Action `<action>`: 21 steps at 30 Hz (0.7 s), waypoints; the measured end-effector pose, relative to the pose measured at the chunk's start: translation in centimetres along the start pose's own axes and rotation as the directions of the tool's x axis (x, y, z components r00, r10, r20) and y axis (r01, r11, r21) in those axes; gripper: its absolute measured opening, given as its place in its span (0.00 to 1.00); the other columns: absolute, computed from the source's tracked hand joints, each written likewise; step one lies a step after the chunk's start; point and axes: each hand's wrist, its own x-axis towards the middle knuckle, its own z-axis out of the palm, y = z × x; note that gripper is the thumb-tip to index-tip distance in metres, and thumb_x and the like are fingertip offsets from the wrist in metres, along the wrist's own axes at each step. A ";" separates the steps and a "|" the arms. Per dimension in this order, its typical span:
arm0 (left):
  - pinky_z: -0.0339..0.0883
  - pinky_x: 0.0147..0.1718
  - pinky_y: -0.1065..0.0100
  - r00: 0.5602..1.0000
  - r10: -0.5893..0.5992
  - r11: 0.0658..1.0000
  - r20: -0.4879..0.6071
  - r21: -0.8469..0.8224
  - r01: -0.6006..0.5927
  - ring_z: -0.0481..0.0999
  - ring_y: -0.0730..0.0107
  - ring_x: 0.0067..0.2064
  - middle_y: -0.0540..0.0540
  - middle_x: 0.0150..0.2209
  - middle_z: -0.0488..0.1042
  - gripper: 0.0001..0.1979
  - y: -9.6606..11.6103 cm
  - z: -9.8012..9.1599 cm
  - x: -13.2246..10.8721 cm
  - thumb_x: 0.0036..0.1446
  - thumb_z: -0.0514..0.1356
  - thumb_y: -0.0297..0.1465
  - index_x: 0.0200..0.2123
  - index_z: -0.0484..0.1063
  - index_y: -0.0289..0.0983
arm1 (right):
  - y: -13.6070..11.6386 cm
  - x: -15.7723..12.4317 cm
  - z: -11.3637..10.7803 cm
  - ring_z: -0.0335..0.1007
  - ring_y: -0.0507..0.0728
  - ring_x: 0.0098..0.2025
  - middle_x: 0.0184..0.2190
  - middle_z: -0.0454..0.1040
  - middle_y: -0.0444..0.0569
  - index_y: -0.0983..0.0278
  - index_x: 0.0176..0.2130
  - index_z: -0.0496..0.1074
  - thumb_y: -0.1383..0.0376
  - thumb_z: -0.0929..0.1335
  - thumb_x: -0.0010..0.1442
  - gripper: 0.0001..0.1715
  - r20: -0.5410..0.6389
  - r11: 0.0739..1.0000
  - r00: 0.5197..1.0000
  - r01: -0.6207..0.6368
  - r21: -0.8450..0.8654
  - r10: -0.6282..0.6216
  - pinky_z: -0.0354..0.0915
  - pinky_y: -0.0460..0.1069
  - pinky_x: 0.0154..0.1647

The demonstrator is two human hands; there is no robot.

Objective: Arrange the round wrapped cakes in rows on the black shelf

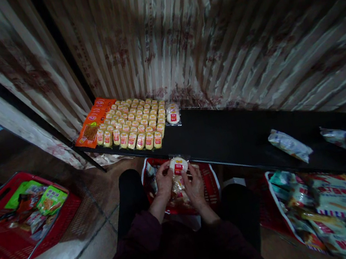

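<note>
Between my two hands is a round white wrapped cake [179, 165] with a red label, just off the front edge of the black shelf [216, 133]. My left hand [164, 179] grips its left side, and my right hand [195, 185] grips its right side. Below them a red basket [214, 180] with a white rim holds more wrapped cakes. On the shelf another white wrapped cake [173, 115] lies beside rows of small yellow wrapped cakes [133, 127]. An orange snack bag [91, 127] lies flat at the shelf's left end.
Two wrapped packets [290, 145] lie apart on the shelf's right part. A red basket [37, 253] with snack packs stands at left on the tiled floor. Another basket [284, 221] full of bags stands at right. A pleated curtain [177, 36] hangs behind the shelf.
</note>
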 end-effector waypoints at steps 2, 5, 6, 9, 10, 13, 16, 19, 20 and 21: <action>0.67 0.41 0.68 1.000 0.027 0.999 -0.011 0.039 -0.026 0.74 0.71 0.38 0.46 0.37 0.76 0.15 0.2 0.2 0.1 0.47 0.57 0.25 0.40 0.74 0.36 | -0.2 0.4 0.0 0.65 0.63 0.50 0.48 0.70 0.60 0.66 0.51 0.68 0.52 0.61 0.58 0.28 -0.006 1.000 1.000 -0.004 0.008 0.004 0.61 0.60 0.52; 0.67 0.40 0.68 0.998 0.066 0.994 -0.023 0.091 -0.064 0.73 0.71 0.38 0.45 0.37 0.75 0.15 0.5 0.5 0.4 0.48 0.58 0.25 0.41 0.72 0.35 | -0.5 1.0 -0.1 0.67 0.61 0.48 0.48 0.70 0.60 0.67 0.55 0.63 0.52 0.62 0.58 0.30 -0.004 0.997 0.999 -0.040 0.063 0.040 0.63 0.58 0.50; 0.67 0.40 0.68 0.997 0.078 0.992 -0.023 0.101 -0.075 0.73 0.71 0.37 0.45 0.36 0.75 0.14 0.6 0.6 0.5 0.48 0.58 0.25 0.41 0.72 0.35 | -0.7 1.3 -0.2 0.69 0.61 0.46 0.47 0.71 0.60 0.67 0.56 0.62 0.52 0.62 0.58 0.31 -0.002 0.995 0.998 -0.060 0.085 0.060 0.64 0.58 0.49; 0.67 0.39 0.69 0.994 0.109 0.985 -0.008 0.136 -0.107 0.73 0.72 0.36 0.46 0.35 0.74 0.10 1.0 1.0 1.0 0.50 0.58 0.25 0.38 0.71 0.36 | -1.2 2.0 -0.4 0.70 0.60 0.42 0.45 0.73 0.59 0.68 0.55 0.61 0.52 0.63 0.57 0.32 0.002 0.985 0.993 -0.114 0.128 0.115 0.66 0.56 0.44; 0.67 0.39 0.68 0.993 0.121 0.981 -0.003 0.153 -0.119 0.73 0.72 0.37 0.46 0.35 0.74 0.09 1.2 1.1 1.2 0.50 0.57 0.25 0.37 0.71 0.36 | -1.3 2.2 -0.4 0.71 0.60 0.42 0.44 0.73 0.59 0.68 0.54 0.61 0.52 0.63 0.57 0.31 0.005 0.984 0.992 -0.122 0.131 0.123 0.66 0.56 0.43; 0.67 0.41 0.67 0.987 0.160 0.965 0.003 0.211 -0.157 0.73 0.71 0.38 0.46 0.35 0.75 0.08 1.6 1.5 1.9 0.50 0.57 0.24 0.36 0.71 0.35 | -1.8 3.0 -0.6 0.71 0.59 0.41 0.44 0.73 0.58 0.67 0.52 0.63 0.52 0.63 0.57 0.29 0.004 0.985 0.994 -0.108 0.137 0.108 0.66 0.55 0.43; 0.67 0.41 0.66 0.981 0.194 0.949 0.012 0.249 -0.191 0.73 0.70 0.38 0.45 0.36 0.75 0.08 1.9 2.0 2.9 0.51 0.57 0.24 0.36 0.72 0.35 | -2.2 4.0 -0.7 0.70 0.59 0.42 0.44 0.73 0.58 0.67 0.50 0.65 0.53 0.63 0.57 0.27 -0.020 0.988 0.998 -0.057 0.144 0.061 0.66 0.55 0.44; 0.67 0.42 0.66 0.974 0.228 0.933 0.012 0.285 -0.221 0.73 0.70 0.38 0.45 0.36 0.75 0.09 2.1 2.6 3.8 0.52 0.56 0.24 0.37 0.72 0.35 | -2.3 5.4 -0.7 0.70 0.60 0.43 0.44 0.73 0.58 0.67 0.49 0.67 0.53 0.63 0.57 0.26 -0.030 0.992 0.999 -0.024 0.126 0.028 0.65 0.56 0.46; 0.67 0.42 0.66 0.971 0.238 0.926 0.010 0.301 -0.230 0.73 0.70 0.38 0.44 0.36 0.74 0.09 2.2 2.8 4.1 0.52 0.56 0.24 0.37 0.72 0.35 | -2.2 5.9 -0.6 0.69 0.60 0.44 0.45 0.73 0.59 0.67 0.49 0.67 0.53 0.63 0.57 0.26 -0.031 0.993 0.999 -0.012 0.118 0.016 0.65 0.57 0.47; 0.67 0.42 0.66 0.969 0.246 0.918 0.009 0.318 -0.236 0.73 0.70 0.38 0.44 0.36 0.74 0.09 2.4 3.0 4.5 0.52 0.56 0.24 0.38 0.72 0.35 | -2.2 6.4 -0.6 0.69 0.61 0.45 0.45 0.72 0.59 0.67 0.49 0.67 0.53 0.63 0.57 0.27 -0.033 0.994 0.999 0.001 0.110 0.002 0.64 0.58 0.48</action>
